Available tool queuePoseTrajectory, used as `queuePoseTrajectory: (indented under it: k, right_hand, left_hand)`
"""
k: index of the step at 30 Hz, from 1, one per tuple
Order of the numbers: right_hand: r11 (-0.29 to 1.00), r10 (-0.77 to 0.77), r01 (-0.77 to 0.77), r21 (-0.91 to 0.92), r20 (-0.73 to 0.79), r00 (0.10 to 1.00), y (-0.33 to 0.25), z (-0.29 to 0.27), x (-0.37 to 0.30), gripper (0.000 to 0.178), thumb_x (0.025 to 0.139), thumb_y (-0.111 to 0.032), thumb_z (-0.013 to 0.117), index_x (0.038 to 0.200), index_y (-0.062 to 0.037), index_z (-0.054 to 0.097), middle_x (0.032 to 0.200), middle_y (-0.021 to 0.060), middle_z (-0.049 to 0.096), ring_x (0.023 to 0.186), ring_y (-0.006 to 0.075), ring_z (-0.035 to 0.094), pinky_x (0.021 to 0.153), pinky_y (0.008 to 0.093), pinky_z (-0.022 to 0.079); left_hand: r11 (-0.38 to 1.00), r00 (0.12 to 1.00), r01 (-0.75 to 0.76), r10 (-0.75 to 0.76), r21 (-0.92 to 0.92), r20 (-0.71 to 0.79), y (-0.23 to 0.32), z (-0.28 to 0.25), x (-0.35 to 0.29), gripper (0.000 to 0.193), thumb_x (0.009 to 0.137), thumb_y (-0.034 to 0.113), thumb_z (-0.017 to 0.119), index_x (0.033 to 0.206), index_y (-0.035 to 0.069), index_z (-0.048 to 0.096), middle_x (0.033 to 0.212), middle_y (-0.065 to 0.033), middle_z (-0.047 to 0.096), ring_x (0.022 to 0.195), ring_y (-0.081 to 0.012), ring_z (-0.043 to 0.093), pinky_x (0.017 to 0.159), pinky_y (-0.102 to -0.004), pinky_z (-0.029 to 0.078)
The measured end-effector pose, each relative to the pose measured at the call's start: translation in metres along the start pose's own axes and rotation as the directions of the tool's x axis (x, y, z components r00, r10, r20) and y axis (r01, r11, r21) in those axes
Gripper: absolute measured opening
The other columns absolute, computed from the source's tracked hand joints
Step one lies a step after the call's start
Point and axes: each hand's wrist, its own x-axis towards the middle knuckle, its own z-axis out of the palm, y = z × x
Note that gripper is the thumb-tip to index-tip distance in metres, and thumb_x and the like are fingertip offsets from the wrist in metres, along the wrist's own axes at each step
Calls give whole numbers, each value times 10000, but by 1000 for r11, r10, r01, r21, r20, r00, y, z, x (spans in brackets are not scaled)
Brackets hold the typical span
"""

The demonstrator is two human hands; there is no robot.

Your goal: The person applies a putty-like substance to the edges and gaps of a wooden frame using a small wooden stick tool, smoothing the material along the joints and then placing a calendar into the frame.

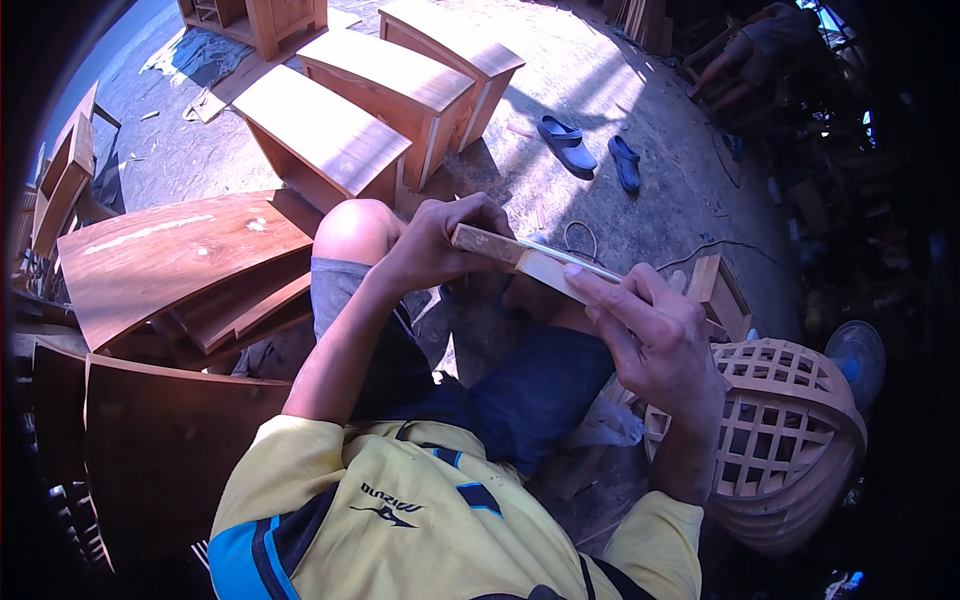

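Above my knees, a narrow wooden piece [488, 245] is held up between both hands, slanting down to the right. Its left part is brown; a paler section [548, 272] continues from it, and a thin whitish edge runs along the far side. My left hand [440, 238] is closed around the left part, with the fingers curled behind it. At the other end my right hand [662, 335] grips the pale section, index finger laid along its face and thumb below. Whether the brown and pale parts are one piece or two, I cannot tell.
Wooden cabinet boxes [320, 130] stand on the floor ahead. Brown panels [190, 255] and a drawer-like box lie to my left. Blue clogs [568, 147] sit beyond my hands. A latticed wooden piece [775, 420] and a fan [856, 350] are at right. Another person [770, 45] is far right.
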Motion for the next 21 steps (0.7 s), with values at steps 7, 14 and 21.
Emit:
queuePoseTrajectory:
  k: [7,14,21]
  right_hand:
    - [991,-15,15,-130,-2,1000,6,15,-8,524,873,-20,733,1355,-221,696,790,79,534,649,240,612,595,412,489]
    - [988,15,-16,-150,-6,1000,-8,11,-4,485,894,-66,729,1349,-231,694,796,75,539,649,242,617,588,420,488]
    - [976,100,-86,-200,58,993,-14,-9,-3,449,881,-76,746,1308,-209,714,824,82,579,685,254,650,603,413,510]
  left_hand:
    - [1000,1000,21,-21,-6,14,-4,2,0,363,732,64,898,1024,20,687,1004,-61,770,1001,-159,740,891,-303,573]
    - [999,998,-48,48,0,-30,0,6,0,294,778,78,880,1009,46,700,939,-28,763,877,-101,733,764,-267,558]
    - [999,999,-30,31,29,-39,4,5,-2,305,775,68,882,1015,43,697,952,-28,765,906,-109,736,797,-266,563]
